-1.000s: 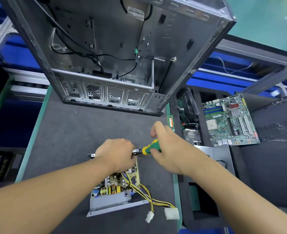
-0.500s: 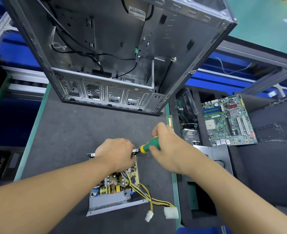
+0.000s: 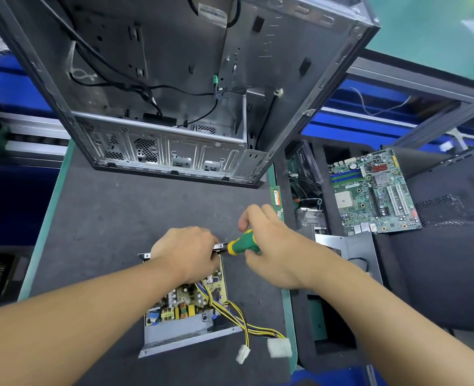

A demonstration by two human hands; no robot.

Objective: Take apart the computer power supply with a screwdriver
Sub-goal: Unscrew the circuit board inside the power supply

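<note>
On the grey bench mat (image 3: 118, 213), the opened power supply (image 3: 180, 331) lies near us. Our left hand (image 3: 187, 253) grips its far edge. Our right hand (image 3: 274, 246), just to the right, wraps the green screwdriver (image 3: 242, 244), which lies level and points left into the supply's far right corner.

The left hand (image 3: 187, 253) covers the far half of the power supply (image 3: 174, 334), and the tip of the screwdriver (image 3: 242, 245) (only its green-and-yellow handle shows) is hidden behind it. The computer case (image 3: 258, 65) runs off the top edge; its label (image 3: 212, 13) is too small to read.
</note>
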